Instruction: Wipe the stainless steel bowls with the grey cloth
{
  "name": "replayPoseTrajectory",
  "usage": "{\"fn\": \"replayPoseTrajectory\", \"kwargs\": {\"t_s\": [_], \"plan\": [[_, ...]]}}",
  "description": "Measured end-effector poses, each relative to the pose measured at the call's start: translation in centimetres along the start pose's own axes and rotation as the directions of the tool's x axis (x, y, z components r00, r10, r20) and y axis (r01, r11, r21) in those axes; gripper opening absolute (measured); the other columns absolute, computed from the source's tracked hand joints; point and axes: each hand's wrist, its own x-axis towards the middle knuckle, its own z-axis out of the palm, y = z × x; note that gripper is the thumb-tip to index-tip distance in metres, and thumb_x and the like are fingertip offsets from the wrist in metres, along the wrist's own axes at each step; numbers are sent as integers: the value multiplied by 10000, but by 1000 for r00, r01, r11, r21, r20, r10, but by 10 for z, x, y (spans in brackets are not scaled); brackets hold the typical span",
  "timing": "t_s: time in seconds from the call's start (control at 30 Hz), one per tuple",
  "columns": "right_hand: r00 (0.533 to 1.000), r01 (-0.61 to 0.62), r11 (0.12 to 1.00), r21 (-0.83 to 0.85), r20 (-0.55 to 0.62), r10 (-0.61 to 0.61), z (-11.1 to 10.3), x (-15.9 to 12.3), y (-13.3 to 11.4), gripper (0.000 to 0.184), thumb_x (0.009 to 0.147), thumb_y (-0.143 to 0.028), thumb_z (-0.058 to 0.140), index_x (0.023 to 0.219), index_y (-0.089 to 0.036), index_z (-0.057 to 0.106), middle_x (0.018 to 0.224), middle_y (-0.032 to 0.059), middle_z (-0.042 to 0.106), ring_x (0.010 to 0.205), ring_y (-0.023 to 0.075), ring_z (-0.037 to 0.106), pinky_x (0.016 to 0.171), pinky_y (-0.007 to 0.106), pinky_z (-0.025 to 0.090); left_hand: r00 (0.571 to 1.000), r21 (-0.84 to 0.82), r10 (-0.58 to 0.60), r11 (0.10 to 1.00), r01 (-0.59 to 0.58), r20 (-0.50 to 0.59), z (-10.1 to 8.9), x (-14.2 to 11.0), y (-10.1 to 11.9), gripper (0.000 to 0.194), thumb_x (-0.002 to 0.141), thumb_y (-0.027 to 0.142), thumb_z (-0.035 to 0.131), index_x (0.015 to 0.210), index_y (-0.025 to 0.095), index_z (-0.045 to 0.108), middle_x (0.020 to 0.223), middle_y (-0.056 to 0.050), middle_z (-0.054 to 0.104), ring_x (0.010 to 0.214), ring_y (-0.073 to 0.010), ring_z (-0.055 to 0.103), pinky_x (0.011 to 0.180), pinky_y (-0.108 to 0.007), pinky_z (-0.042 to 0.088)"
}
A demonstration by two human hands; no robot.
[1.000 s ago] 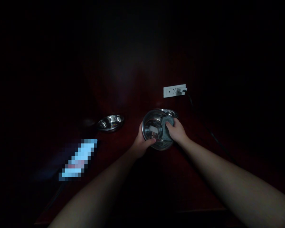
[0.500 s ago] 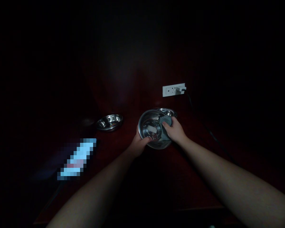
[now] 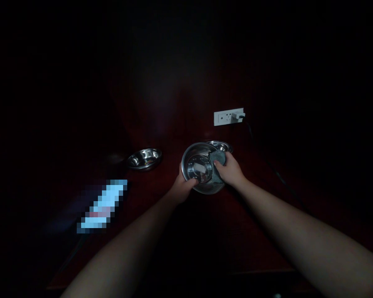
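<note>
A shiny metal bowl [image 3: 200, 165] is tilted so that its inside faces me. My left hand [image 3: 183, 186] grips its lower left rim, thumb inside and fingers hidden behind the wall. In my right hand [image 3: 230, 169] is a grey-green cloth [image 3: 218, 165], folded over the bowl's right rim with my thumb pressing it on the inner side. The right fingers behind are out of sight. Just behind the bowl, a round metal lid or dish [image 3: 222, 146] is partly covered by it.
Another metal bowl [image 3: 144, 159] stands on the dark red table [image 3: 168, 155] to the left. Nearer me lies a bright, pixelated screen [image 3: 104, 205]. A white wall socket [image 3: 229, 117] holds a plug, its dark cord running down to the right. The surroundings are very dark.
The whole view has shifted slightly. Both hands keep their hold on the bowl and the cloth, with hardly any movement between them.
</note>
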Motion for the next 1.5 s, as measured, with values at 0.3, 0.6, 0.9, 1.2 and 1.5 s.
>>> {"fn": "replayPoseTrajectory", "kwargs": {"t_s": [0.3, 0.6, 0.9, 1.2, 1.5], "plan": [[1000, 7, 1000, -12, -1, -7, 0, -1, -2, 250, 707, -328, 544, 916, -191, 536, 839, 49, 637, 781, 208, 598, 740, 365, 476, 1000, 32, 12, 999, -12, 19, -2, -1, -4, 818, 629, 135, 624, 1354, 177, 248, 1272, -129, 495, 1194, -330, 448, 996, -488, 341], [1000, -8, 1000, 25, 1, 8, 2, 1, 2, 296, 690, -336, 566, 940, -179, 545, 880, 63, 646, 799, 211, 614, 753, 373, 491, 997, 72, 72, 995, -72, -4, -2, -1, -5, 847, 670, 163, 619, 1396, 194, 185, 1314, -121, 466, 1207, -310, 437, 1030, -477, 312], [989, -142, 958, 251, 82, 125, 8, -2, 4, 355, 672, -347, 601, 961, -141, 576, 906, 77, 674, 797, 206, 633, 752, 366, 500, 983, 39, 79, 997, -73, -168, -1, 4, -5, 676, 728, 254, 632, 1325, 209, 317, 1272, -84, 507, 1201, -266, 454, 1057, -431, 291], [994, -106, 983, 148, 32, 103, 10, 0, 8, 347, 711, -329, 544, 1020, -172, 541, 989, 83, 651, 876, 220, 619, 819, 395, 473, 999, -73, 40, 996, -42, -17, 6, 0, -4, 951, 664, 223, 730, 1399, 201, 127, 1334, -135, 458, 1238, -272, 433, 1064, -454, 289], [993, -113, 989, 93, 52, 108, 8, 1, 7, 296, 764, -376, 466, 979, -185, 535, 935, 73, 637, 852, 224, 603, 788, 382, 465, 997, -5, 34, 999, -35, -66, 5, 1, -2, 884, 650, 191, 701, 1371, 181, 190, 1312, -133, 473, 1223, -283, 435, 1062, -451, 271]]}}
